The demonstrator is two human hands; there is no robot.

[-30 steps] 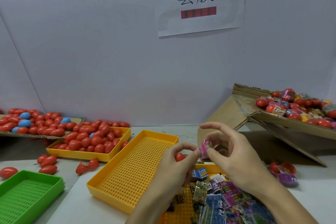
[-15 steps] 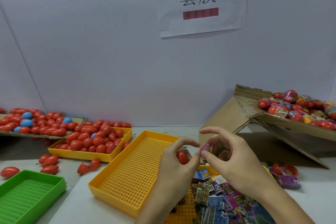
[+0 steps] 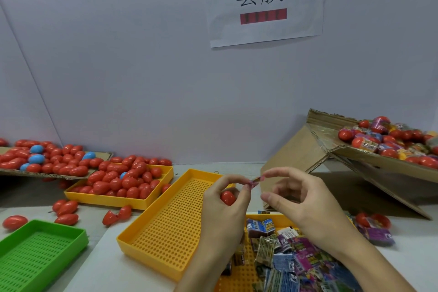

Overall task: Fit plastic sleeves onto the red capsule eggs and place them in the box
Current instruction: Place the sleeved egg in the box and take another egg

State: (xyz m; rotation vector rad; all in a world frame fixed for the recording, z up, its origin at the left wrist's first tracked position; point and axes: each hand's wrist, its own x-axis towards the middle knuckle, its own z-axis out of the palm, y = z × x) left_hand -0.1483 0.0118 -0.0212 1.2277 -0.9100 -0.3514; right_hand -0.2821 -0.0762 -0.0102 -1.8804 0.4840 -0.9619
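We have pulled our hands a little apart, stretching the small pink sleeve [image 3: 255,180] between them. Our left hand [image 3: 226,206] curls round a red egg [image 3: 227,197] and pinches one sleeve end; our right hand [image 3: 302,199] pinches the other, above the empty yellow tray's [image 3: 166,225] far right corner.

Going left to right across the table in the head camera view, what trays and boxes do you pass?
Green tray → yellow tray full of red eggs → empty yellow tray → yellow tray of printed sleeves → cardboard box of sleeved eggs.
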